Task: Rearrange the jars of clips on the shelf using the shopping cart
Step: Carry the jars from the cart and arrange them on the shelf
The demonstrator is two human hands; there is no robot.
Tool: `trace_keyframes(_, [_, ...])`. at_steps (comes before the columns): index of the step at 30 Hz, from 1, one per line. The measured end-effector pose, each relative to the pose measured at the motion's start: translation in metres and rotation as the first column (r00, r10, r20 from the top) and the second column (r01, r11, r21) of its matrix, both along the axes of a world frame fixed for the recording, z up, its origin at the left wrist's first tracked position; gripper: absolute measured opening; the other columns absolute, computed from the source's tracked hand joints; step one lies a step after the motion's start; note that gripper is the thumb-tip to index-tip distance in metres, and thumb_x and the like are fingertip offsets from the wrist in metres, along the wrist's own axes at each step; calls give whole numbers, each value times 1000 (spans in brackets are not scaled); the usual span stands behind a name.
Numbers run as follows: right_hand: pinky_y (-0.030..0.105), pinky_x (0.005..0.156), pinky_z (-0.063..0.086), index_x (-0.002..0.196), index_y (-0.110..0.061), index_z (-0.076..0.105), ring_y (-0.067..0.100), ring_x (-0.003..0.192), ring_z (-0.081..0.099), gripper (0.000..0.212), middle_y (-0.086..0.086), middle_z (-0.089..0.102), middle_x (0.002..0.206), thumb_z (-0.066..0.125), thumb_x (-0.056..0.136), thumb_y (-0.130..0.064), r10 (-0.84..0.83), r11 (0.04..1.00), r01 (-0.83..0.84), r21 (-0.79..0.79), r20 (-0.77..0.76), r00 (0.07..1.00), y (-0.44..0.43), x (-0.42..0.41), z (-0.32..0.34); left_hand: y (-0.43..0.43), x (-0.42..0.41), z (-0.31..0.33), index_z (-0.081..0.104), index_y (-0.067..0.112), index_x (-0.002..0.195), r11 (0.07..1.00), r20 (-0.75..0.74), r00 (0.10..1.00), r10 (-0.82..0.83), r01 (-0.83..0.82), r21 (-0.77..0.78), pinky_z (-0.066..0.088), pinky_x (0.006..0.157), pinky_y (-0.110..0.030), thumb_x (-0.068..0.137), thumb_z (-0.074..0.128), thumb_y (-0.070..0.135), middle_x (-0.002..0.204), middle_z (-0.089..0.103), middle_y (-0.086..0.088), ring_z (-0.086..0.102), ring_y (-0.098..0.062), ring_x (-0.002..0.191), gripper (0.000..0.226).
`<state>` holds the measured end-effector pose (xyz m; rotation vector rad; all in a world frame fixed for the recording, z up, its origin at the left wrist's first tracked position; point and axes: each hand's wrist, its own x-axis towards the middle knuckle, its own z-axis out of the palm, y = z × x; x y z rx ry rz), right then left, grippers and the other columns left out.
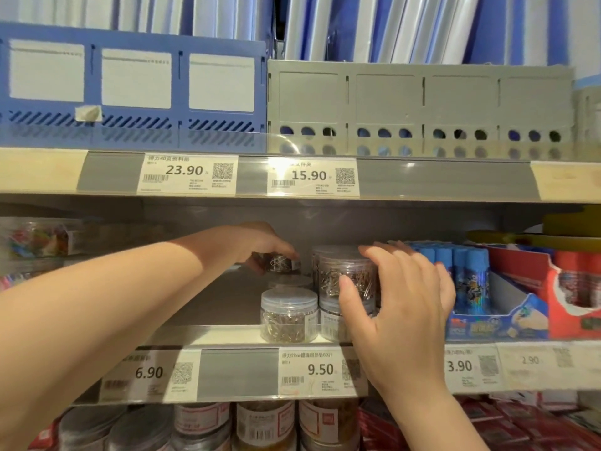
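Observation:
Clear plastic jars of metal clips stand on the middle shelf (227, 335). My left hand (260, 244) reaches deep into the shelf and grips a small jar (279, 263), held above another jar (291, 281) at the back. My right hand (400, 297) wraps around a stacked upper jar (341, 271), thumb on its front, fingers over its right side. That jar rests on a lower jar (331, 323). A single jar (288, 315) stands at the shelf's front, between my hands. No shopping cart is in view.
Blue glue sticks in a display box (468, 281) stand right of the jars, then a red box (572, 288). Larger jars (263, 424) fill the shelf below. Blue (130, 86) and grey (419, 105) file racks sit above. Price tags line the shelf edges.

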<state>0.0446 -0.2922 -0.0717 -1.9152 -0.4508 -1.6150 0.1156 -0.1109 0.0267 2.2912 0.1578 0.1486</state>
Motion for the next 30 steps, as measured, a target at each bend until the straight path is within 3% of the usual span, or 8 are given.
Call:
trace_keyframes(5, [39,108,14,107,-19,59,18,110,44,37,-5,61,99,46,82,-43,1,1000,-2,13,13,1000,-1,0,-1,-4,5,1,49,2,125,987,-12,995,-98,96,-126,45,97,-35,79,69,8,138,44,-17,43,-30,126,50])
trace_keyframes(9, [39,107,15,107,-19,59,19,110,45,37,-4,61,99,46,82,-43,9,1000,-9,16,13,1000,0,1,-1,-9,5,0,49,0,122,968,-21,988,-155,148,-202,45,91,-33,83,61,-1,134,48,-19,48,-31,122,40])
trace_keyframes(12, [39,106,16,107,-19,59,18,110,44,37,-5,61,99,46,82,-42,16,1000,-17,21,22,1000,0,1,-1,-7,7,-1,49,4,121,963,-27,984,-179,169,-210,43,95,-36,84,60,-1,137,43,-18,44,-32,124,39])
trace_keyframes(17, [40,105,17,107,-19,57,19,108,45,35,-5,61,97,47,82,-41,10,1000,-11,18,29,1000,0,2,-1,0,8,-2,52,16,97,958,-82,975,-209,187,-217,42,97,-42,83,63,5,141,40,-18,38,-36,130,21])
trace_keyframes(22, [40,105,17,107,-19,56,18,108,45,35,-5,61,98,47,82,-42,14,1000,-15,19,27,1000,0,1,-2,3,10,-2,53,18,94,951,-95,967,-237,211,-228,40,100,-45,82,65,7,141,40,-17,39,-37,130,20])
trace_keyframes(24, [40,105,17,107,-20,55,18,108,44,35,-5,61,98,47,82,-42,16,1000,-16,20,30,999,0,2,-2,3,10,-2,54,17,93,951,-97,966,-239,213,-226,45,88,-41,82,64,7,122,53,-14,50,-32,115,18])
trace_keyframes(26, [40,105,17,107,-20,55,18,108,45,34,-5,61,99,47,82,-42,16,1000,-17,21,33,999,-1,2,-2,2,8,-2,53,16,91,949,-101,965,-244,215,-232,47,76,-35,83,63,7,95,56,-9,55,-23,87,16])
trace_keyframes(30, [41,105,18,107,-21,53,18,107,45,33,-6,60,98,47,82,-42,26,999,-27,25,43,999,0,2,-1,2,8,-4,51,20,100,953,-104,967,-233,206,-220,46,75,-34,84,63,9,92,52,-8,51,-20,76,23])
